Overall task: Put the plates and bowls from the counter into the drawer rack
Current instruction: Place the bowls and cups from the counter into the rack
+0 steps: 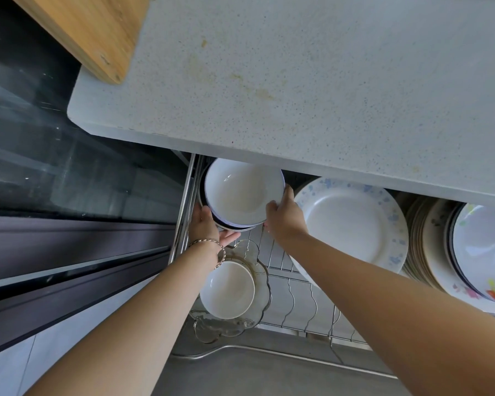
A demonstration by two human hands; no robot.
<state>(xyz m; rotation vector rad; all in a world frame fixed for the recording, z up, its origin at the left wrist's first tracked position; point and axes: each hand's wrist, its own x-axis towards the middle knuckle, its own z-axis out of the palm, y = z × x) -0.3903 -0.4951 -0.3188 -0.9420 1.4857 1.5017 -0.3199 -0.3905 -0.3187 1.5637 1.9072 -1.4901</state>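
Speckled grey counter [312,81] fills the upper frame; a wooden cutting board [89,32] overhangs its left corner, and yellowish stains mark the bare surface near the middle. Below the counter's front edge the drawer rack [297,295] is pulled open, its wire dividers exposed between the dishes. Largest dish: a white plate with blue floral rim [352,224], leaning upright just right of centre. Right of it, a dense row of upright plates [423,247], the nearest one showing a coloured flower print. At the rack's left end, a stack of white bowls [240,192] sits tilted, partly under the counter edge. Left hand [206,224] supports the stack from below-left, fingers curled on the rim; right hand [283,215] grips the right rim, fingers closed on it. A thin bracelet [212,244] circles the left wrist. Nearer the front edge, a small white bowl [226,290] rests in a scalloped glass dish [257,281]. No legible writing.
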